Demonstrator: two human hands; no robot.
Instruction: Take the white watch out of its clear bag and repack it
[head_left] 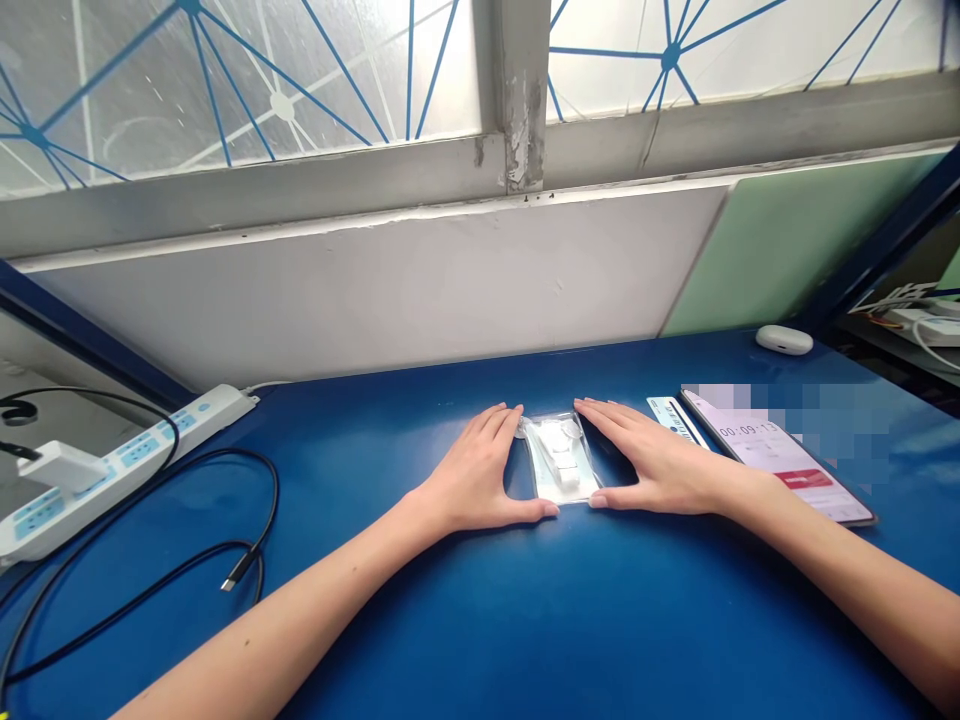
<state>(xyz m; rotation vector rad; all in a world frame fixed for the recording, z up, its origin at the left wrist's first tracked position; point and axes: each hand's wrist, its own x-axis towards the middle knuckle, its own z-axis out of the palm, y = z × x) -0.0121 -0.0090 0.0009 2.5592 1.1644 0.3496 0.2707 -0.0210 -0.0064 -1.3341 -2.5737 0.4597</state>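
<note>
A small clear plastic packet [564, 468] with white parts inside lies flat on the blue table [480, 620]. What the white parts are, I cannot make out. My left hand [476, 470] rests at the packet's left side, fingertips by its upper left corner and thumb at the lower edge. On the opposite side is my right hand [656, 465], its fingertips near the upper right corner and its thumb at the lower right one. Both hands have their fingers stretched out and thumbs apart, framing the packet without closing on it.
A phone [810, 478] showing a timer lies by my right forearm, with a printed card [675, 420] beside it. Farther back sits a white earbud case [784, 340]. At left are a white power strip [172, 440] and a looped black cable [274, 480]. A wall [420, 300] stands behind.
</note>
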